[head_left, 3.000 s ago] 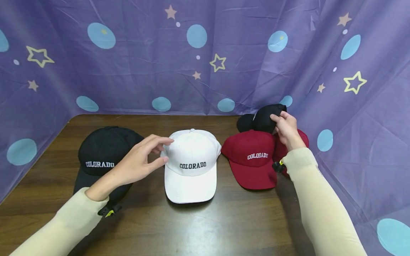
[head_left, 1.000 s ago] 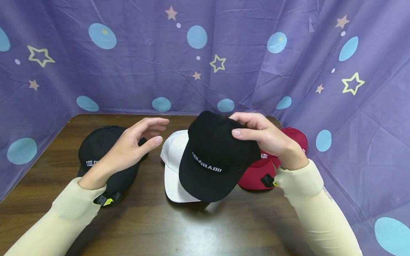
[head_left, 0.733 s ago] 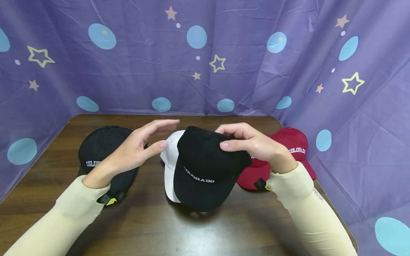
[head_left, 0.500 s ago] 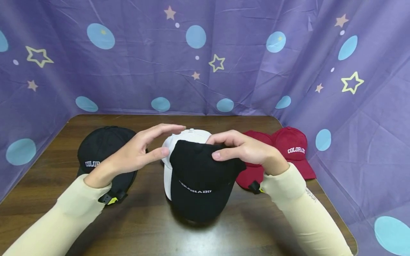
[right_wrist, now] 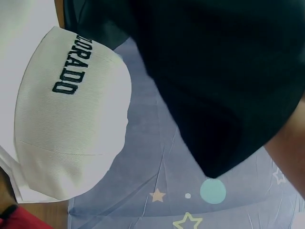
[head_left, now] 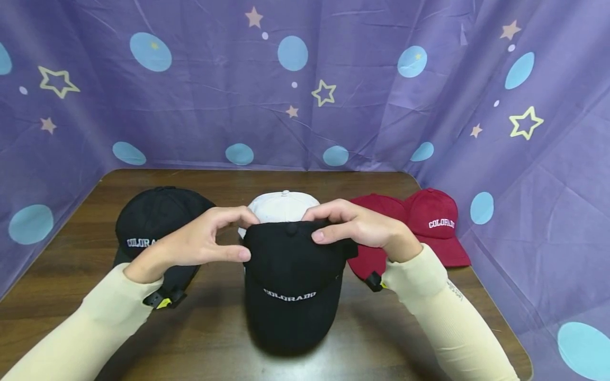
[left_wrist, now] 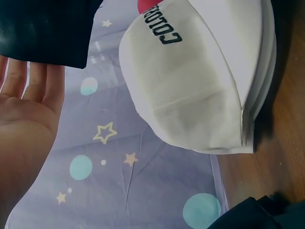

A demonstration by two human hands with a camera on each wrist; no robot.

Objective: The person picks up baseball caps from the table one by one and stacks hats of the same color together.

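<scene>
A black baseball cap (head_left: 293, 264) with white COLORADO lettering is held above the table, brim towards me. My right hand (head_left: 362, 227) grips its right side, thumb in front and fingers behind the crown. At its left edge, my left hand (head_left: 205, 243) has the thumb against the front and fingertips reaching behind. Behind it stands a white COLORADO cap (head_left: 283, 205), mostly hidden in the head view. Both wrist views show that white cap (left_wrist: 190, 86) apart from the black one; layered white edges suggest more than one white cap there.
Another black cap (head_left: 157, 219) sits left, partly behind my left hand. To the right, a red cap (head_left: 374, 203) is partly covered by my right arm, beside a second red cap (head_left: 433, 217). A purple curtain (head_left: 214, 106) borders the wooden table (head_left: 190, 344).
My right hand took the black cap from the back right and brought it left and towards me, before the white cap. The left hand has moved in and now takes the cap's left edge.
</scene>
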